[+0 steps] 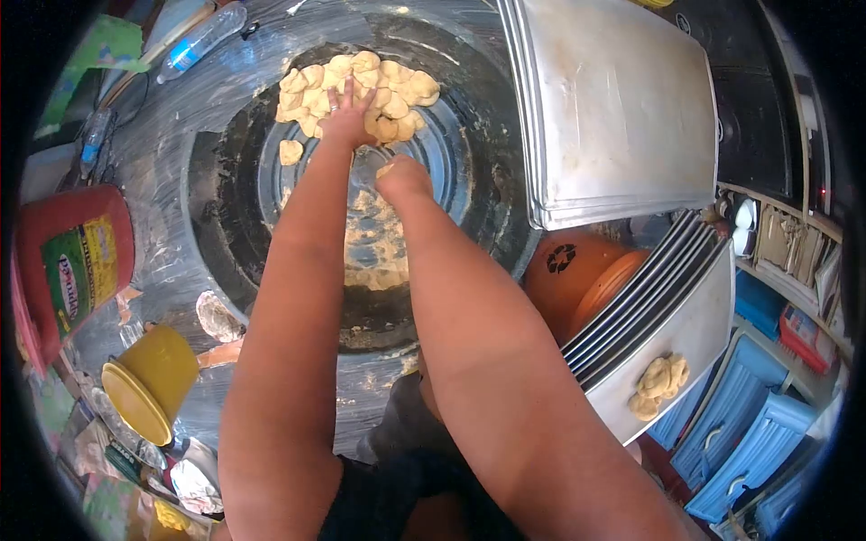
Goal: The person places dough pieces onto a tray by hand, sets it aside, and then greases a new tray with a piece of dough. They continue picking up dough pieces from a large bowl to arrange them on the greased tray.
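A heap of pale dough pieces (311, 88) lies at the far side of a large dark round basin (209, 239). My left hand (347, 119) rests on that heap with its fingers spread. Just nearer to me, my right hand (406, 178) is curled closed over the basin floor; a small tan patch shows at its thumb side, but what it grips, if anything, is hidden. One separate dough piece (290, 152) sits left of the left wrist. Flour or crumbs (374, 243) coat the basin floor between my forearms.
Stacked metal trays (622, 108) stand at the upper right. Below them, more upright trays lean by an orange bucket (564, 270); the front tray (622, 406) carries a dough lump (661, 383). A yellow bucket (162, 370), red container (108, 225) and plastic bottle (203, 43) are on the left.
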A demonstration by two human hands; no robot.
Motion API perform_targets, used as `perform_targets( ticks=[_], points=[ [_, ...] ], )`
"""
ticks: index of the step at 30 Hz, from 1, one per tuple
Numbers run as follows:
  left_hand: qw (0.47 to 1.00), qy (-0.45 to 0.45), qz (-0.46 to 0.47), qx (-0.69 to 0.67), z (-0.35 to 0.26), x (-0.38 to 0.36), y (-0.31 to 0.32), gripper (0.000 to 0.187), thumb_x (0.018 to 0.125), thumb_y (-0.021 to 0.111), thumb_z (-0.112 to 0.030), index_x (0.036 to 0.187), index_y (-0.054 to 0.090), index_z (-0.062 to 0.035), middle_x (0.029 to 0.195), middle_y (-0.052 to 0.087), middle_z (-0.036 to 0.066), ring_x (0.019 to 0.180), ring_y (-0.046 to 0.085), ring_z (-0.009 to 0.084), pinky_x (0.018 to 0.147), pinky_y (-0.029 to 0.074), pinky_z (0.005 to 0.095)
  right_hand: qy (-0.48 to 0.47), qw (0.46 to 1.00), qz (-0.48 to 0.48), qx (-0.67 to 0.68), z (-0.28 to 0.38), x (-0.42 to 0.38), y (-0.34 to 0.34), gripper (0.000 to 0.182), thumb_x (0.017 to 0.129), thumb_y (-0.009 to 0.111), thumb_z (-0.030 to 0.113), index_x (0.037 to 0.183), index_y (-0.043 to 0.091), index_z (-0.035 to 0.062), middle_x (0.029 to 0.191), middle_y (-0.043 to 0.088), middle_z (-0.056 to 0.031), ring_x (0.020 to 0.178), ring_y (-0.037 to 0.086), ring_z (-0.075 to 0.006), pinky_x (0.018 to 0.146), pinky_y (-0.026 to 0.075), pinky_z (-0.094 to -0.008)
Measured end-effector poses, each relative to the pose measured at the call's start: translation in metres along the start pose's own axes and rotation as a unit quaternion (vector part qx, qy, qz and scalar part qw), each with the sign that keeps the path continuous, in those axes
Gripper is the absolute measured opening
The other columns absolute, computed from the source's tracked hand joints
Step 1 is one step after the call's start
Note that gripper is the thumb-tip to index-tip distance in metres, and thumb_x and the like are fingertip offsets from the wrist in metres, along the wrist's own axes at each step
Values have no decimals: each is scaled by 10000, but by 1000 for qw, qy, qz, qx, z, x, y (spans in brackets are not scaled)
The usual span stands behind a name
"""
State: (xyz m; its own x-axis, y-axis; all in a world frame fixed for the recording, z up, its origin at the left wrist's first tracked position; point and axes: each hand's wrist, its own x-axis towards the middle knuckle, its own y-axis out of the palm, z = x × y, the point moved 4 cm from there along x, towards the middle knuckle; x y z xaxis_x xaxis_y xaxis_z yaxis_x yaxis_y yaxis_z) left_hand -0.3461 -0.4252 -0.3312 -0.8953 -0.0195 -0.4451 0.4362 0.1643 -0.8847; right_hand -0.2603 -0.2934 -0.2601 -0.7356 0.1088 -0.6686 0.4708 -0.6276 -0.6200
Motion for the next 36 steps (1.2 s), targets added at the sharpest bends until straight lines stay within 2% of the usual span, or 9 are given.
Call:
perform_targets(
  ticks=[1,5,8,11,20,26,30,34,36],
  points=[
    [999,19,-35,-11,-1,-5,-2,1025,526,832,-267,1374,270,-391,1493,68,130,1317,159,476,923,406,571,3,1000,22,-16,1,3,0,340,687,627,137,1020,635,66,1037,627,-170,981,602,-308,847,475,-369],
    [995,-20,-95,30,-11,-6,0,728,571,789,-180,1206,450,-285,1299,344,120,1191,370,415,832,488,496,18,999,15,-24,0,6,1,303,714,598,130,998,649,42,1084,607,-183,1043,572,-315,876,464,-373],
    [998,-27,-48,14,-6,6,10,706,643,735,-179,1259,422,-323,1327,322,90,1235,343,391,836,466,525,11,1000,-12,-11,6,6,-4,281,723,607,131,985,657,43,1085,608,-184,1036,578,-315,874,469,-374],
    [995,-38,-93,-17,-6,-4,7,745,557,794,-181,1209,447,-279,1288,350,115,1165,389,412,818,495,487,35,999,23,-14,8,-3,-13,279,743,596,129,1004,650,46,1086,609,-185,1037,581,-309,870,472,-376],
    [993,-35,-108,-39,12,9,26,578,695,630,-53,1206,484,-277,1309,332,125,1153,396,406,866,464,465,40,999,1,14,11,-5,-12,274,748,596,117,1003,651,33,1112,600,-180,1051,577,-295,876,473,-366],
    [979,-9,-159,-128,42,-5,18,485,669,609,-10,1132,543,-135,1183,426,208,1074,447,422,889,432,448,44,999,-11,22,14,1,-7,280,739,601,87,1009,647,27,1100,604,-182,1048,578,-296,872,476,-364],
    [915,-107,-244,-304,83,-40,18,496,626,636,-23,1111,534,-25,1103,498,191,1014,523,329,861,449,398,20,997,-12,77,24,-15,-19,263,744,600,89,992,651,16,1074,611,-194,1034,585,-303,863,479,-364],
    [626,-129,-213,-739,102,-115,12,425,723,578,61,1127,468,-14,1063,538,107,932,583,236,775,499,356,-9,998,-13,53,36,-38,-23,228,738,617,116,936,667,15,1057,611,-210,996,599,-319,814,497,-375],
    [593,-166,-208,-760,95,-166,-16,439,753,539,87,1162,416,-16,1083,532,113,955,578,241,793,499,367,-5,998,0,62,35,-38,-16,268,727,610,107,975,646,13,1008,636,-189,974,610,-324,771,511,-384]
  ],
)
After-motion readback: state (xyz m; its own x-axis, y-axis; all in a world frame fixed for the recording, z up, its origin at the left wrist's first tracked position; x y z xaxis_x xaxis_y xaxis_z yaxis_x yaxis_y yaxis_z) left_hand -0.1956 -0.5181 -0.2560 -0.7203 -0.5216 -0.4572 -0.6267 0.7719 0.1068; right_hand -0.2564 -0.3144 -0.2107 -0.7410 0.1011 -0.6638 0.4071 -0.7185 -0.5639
